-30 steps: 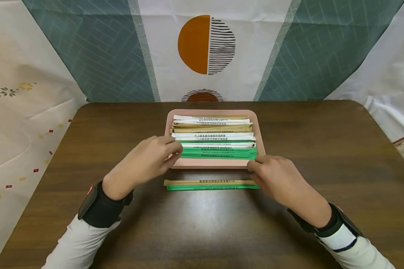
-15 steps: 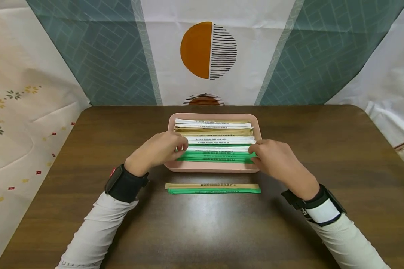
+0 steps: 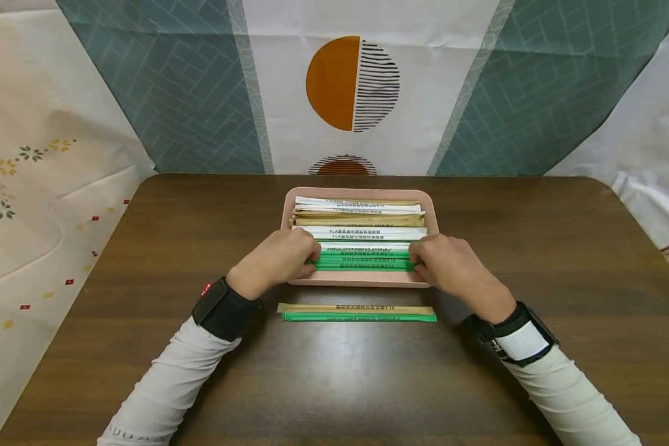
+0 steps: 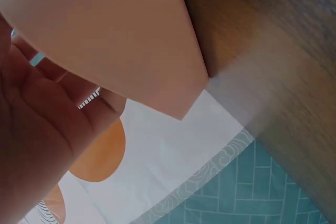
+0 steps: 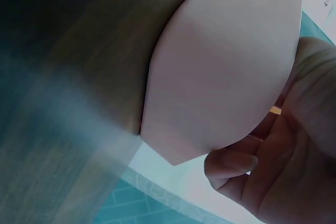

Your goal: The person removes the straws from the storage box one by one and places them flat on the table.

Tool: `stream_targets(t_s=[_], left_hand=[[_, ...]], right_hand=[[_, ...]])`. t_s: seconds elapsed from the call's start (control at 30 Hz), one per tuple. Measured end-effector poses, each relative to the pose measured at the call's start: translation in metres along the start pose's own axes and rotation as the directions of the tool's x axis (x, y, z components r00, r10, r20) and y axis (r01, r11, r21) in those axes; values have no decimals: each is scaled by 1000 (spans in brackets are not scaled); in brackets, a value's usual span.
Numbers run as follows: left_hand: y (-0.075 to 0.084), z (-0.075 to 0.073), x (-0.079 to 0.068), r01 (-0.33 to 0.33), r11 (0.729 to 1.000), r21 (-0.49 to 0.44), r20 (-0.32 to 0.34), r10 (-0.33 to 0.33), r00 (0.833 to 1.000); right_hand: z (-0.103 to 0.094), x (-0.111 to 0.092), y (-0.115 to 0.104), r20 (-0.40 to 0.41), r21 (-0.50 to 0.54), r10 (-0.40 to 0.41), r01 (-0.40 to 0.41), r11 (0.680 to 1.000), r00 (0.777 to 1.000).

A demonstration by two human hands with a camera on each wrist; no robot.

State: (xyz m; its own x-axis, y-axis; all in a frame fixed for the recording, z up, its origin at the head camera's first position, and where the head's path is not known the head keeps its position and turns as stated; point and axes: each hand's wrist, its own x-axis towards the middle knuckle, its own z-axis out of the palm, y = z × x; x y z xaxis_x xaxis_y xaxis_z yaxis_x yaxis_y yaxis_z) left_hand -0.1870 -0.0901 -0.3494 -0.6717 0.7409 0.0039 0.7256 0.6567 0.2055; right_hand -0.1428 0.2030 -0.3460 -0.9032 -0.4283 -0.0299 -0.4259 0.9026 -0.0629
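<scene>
A pink tray holds a row of long paper-wrapped straws. White straws and brown straws lie behind green straws at the front. My left hand reaches over the left end of the tray, thumb and forefinger bent at the ends of the green straws. Opposite it, my right hand has its bent fingers at their right ends. Fingertips are partly hidden inside the tray, and I cannot tell whether they pinch any straws. In both wrist views, the fingers are partly hidden by the tray wall.
One brown wrapped straw and one green wrapped straw lie side by side in front of the tray, on the brown wooden table. A patterned cloth hangs behind the far edge.
From the tray's front corners, both hands have moved up over its two ends and then closer together at the green straws. The two straws on the table stay put.
</scene>
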Motion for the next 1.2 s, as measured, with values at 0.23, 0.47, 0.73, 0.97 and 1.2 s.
stream_targets(t_s=[0.23,0.47,0.73,0.97,1.2], left_hand=[[1,2,-1,-10,1000,-28,9,10,1000],[0,3,-1,1,999,-34,22,0,1000],[0,0,-3,21,1000,-16,4,-21,1000],[11,-16,-19,-50,998,48,-116,55,992],[27,-33,-34,-88,986,140,-129,106,986]], right_hand=[[2,0,1,-31,30,-35,36,999,999],[3,0,4,-44,46,-98,100,994,994],[2,0,8,-106,49,-132,138,989,986],[-10,-11,3,-262,47,-201,220,974,944],[-26,-27,-7,-311,11,-244,261,965,918]])
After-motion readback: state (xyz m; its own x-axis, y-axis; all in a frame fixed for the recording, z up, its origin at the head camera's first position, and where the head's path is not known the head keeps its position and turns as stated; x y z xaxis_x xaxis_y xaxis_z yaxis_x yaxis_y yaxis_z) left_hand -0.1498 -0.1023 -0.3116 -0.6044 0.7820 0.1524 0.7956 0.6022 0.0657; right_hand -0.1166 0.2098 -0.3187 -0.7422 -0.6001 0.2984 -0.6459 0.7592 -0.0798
